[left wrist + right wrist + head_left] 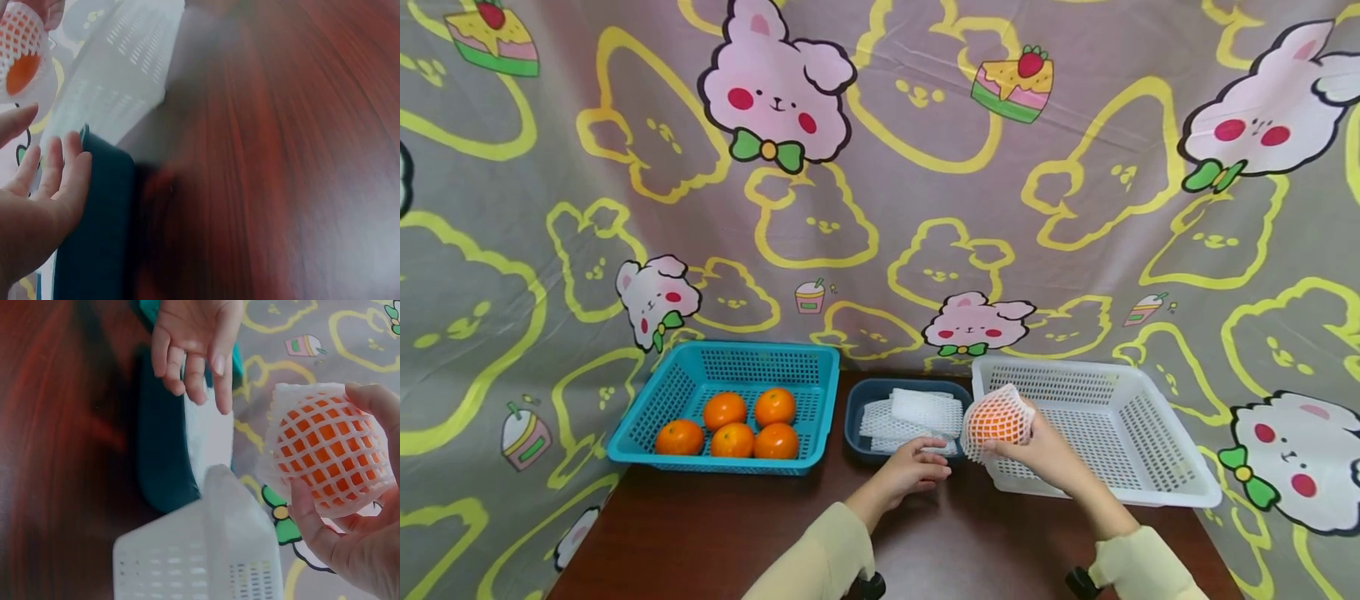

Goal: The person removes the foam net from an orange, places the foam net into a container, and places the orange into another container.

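Observation:
An orange in a white foam net sleeve [325,450] is gripped by my right hand [1051,450], thumb on one side and fingers on the other. It hangs over the left rim of the white basket [1172,442]. My left hand [912,472] holds nothing; its fingers are relaxed and spread in front of the dark blue tray [852,417]. White foam net sleeves [925,408] lie flattened in a pile in that tray. At the left, several bare oranges [732,440] sit in the blue basket [827,375].
The dark brown wooden table [715,533] holds all three containers in a row. Behind them hangs a patterned cloth [880,192] with rabbits and cakes. The white basket's left wall stands close beside the tray's right end.

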Demonstrator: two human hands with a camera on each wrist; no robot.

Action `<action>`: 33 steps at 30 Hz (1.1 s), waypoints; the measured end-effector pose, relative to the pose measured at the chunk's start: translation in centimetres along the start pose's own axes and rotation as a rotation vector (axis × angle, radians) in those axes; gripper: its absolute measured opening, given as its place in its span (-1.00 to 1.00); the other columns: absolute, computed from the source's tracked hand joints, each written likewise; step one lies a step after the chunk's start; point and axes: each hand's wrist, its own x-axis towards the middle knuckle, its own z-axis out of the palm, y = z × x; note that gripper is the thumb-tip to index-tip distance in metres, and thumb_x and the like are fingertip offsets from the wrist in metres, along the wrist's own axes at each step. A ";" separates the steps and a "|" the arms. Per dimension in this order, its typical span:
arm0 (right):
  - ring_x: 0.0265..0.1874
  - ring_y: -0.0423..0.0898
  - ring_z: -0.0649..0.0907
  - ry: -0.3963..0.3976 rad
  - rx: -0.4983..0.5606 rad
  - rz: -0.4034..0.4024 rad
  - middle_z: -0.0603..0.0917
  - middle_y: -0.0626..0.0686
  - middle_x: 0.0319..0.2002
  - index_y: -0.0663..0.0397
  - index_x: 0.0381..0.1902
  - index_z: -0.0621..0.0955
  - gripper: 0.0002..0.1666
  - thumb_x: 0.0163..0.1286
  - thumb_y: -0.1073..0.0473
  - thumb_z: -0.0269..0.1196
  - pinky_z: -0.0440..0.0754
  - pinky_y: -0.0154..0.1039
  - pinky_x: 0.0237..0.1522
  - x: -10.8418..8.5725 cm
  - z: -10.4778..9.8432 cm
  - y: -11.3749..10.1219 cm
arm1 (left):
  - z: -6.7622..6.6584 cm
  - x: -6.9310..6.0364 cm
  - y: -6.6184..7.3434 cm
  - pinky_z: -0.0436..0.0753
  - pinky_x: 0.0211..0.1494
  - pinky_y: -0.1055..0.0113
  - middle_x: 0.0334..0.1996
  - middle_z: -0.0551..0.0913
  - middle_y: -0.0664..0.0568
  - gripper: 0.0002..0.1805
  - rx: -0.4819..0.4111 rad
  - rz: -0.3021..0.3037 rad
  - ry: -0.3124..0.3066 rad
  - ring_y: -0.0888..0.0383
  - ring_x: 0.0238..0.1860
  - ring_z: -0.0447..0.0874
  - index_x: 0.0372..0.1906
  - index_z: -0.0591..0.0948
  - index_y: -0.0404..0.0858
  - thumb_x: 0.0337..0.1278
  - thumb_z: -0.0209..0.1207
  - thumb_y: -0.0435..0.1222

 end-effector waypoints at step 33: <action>0.03 -0.05 0.61 -0.247 0.052 -0.061 0.57 0.16 0.14 0.32 0.39 0.36 -0.07 0.19 0.12 0.56 0.58 -0.28 0.06 -1.6 9.8 3.2 | -6.7 -4.4 -2.8 0.68 0.07 0.02 -0.04 0.69 -0.06 -0.38 0.029 -0.075 -0.112 0.12 -0.15 0.68 0.35 0.44 -0.46 0.14 0.26 -0.54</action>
